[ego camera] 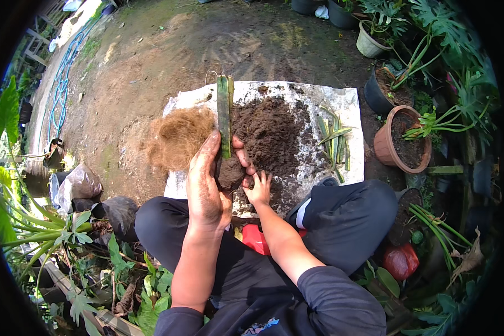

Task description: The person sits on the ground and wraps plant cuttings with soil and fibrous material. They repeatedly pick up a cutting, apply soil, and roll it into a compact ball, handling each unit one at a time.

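Observation:
My left hand [206, 185] cups a ball of dark soil [230, 173], its fingertips curling round the right side. Upright out of the ball stands a snake plant leaf cutting [224, 113], with a paler strip along its right edge. Close beside those fingertips is my right hand [258, 189], fingers spread over the near edge of the soil pile [269, 134]; nothing shows in its grip. Whether it touches the left fingers I cannot tell. Left of the cutting lies a tangle of brown fibre [182, 134]. More cut leaf strips [335, 140] lie at the right.
A white woven sheet [348, 101] lies under the soil and strips, on bare ground. A red object [255, 239] sits between my crossed legs. Potted plants line the right, including a terracotta-coloured pot [388, 143]. A blue hose [63, 84] and plastic bag [80, 185] are leftward.

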The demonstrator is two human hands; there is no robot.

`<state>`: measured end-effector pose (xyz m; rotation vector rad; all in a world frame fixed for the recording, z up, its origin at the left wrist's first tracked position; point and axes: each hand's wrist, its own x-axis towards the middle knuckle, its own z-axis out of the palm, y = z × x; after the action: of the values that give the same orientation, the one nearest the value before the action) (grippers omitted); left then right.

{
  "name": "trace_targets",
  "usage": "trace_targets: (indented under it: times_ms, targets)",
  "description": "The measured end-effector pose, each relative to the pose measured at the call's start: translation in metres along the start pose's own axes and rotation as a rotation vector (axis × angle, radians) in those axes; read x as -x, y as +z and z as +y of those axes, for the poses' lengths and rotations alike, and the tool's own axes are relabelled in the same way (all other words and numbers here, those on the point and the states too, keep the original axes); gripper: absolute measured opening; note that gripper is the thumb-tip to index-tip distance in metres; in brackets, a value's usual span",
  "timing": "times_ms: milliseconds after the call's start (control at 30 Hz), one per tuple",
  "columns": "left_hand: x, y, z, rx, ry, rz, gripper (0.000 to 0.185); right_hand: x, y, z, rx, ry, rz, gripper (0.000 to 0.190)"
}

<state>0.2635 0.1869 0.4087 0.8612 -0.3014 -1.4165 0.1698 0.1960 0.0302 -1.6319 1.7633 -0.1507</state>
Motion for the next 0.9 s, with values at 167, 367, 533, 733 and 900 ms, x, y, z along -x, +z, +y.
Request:
trace_targets:
  times_ms: [167,367,533,733,900]
  targets:
    - [-0.005,0.001,-0.003,-0.014,0.004,0.009,0.037,0.007,0.016,-0.006,0.175,-0.209,-0.201,0.054]
    - [-0.011,-0.001,-0.008,-0.056,0.005,0.038,0.036,-0.014,0.017,0.050,0.435,-0.645,-0.319,0.033]
    - [-0.019,0.001,-0.014,-0.096,-0.029,0.088,0.035,-0.019,0.012,0.074,0.229,-0.641,-0.255,0.034]
    - [-0.009,0.008,-0.021,-0.117,-0.009,0.014,0.034,-0.008,0.018,0.054,-0.828,0.073,0.145,0.031]
    - [-0.005,0.014,-0.024,-0.102,-0.040,-0.031,0.035,-0.003,-0.030,0.009,-1.906,0.373,-0.189,0.031]
